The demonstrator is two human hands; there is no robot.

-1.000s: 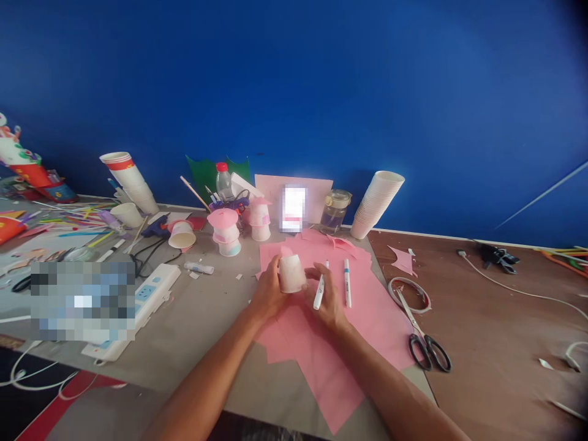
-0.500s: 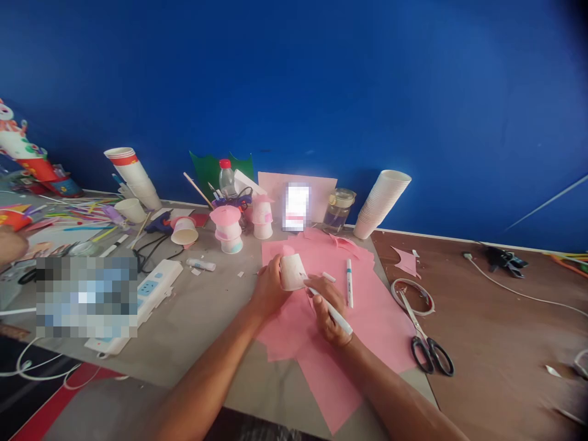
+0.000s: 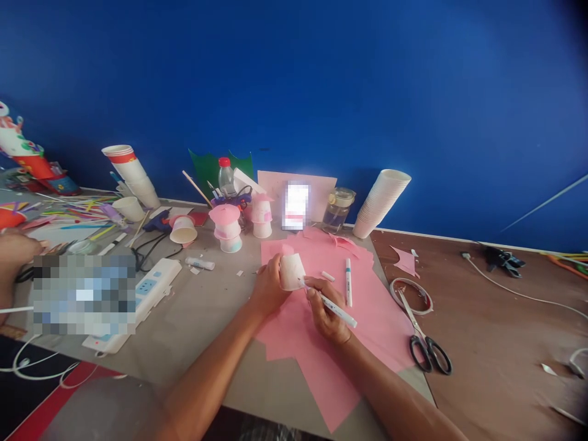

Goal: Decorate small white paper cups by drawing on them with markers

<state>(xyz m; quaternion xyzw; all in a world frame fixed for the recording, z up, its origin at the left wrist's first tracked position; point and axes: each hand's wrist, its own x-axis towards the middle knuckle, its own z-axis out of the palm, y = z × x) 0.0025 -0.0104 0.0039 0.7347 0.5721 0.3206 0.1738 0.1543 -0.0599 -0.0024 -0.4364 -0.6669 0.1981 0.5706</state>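
Well, the paper cup [image 3: 293, 272] is held near the middle of the bench [image 3: 206, 303], leaning a little and seemingly base up, with a pink piece [image 3: 287, 250] at its top. Whether its rim rests on the pink paper [image 3: 331, 380] or hangs just over it, I cannot tell. The left hand [image 3: 269, 288] has its fingers clamped on the cup's left side, while the right side faces the other hand. The right hand [image 3: 331, 315] has its fingers together on a marker [image 3: 340, 311], the tip at or just beside the cup's lower right side, near a small dark mark.

The cup could, I judge, turn or slip if the left fingers loosened while the marker pressed, and a stroke would then go crooked. Squeezing too hard could dent the thin wall, and wet ink could smear if a finger brushed it.

A small white cap [image 3: 327, 277] and a second marker [image 3: 349, 285] lie on the pink paper, right of the cup. Scissors [image 3: 429, 354] and a roll of tape [image 3: 430, 303] lie by the bench's right edge. Towards the far edge stand two pink-trimmed cup towers [image 3: 226, 229], a jar [image 3: 339, 211] and a leaning stack of cups [image 3: 383, 199].
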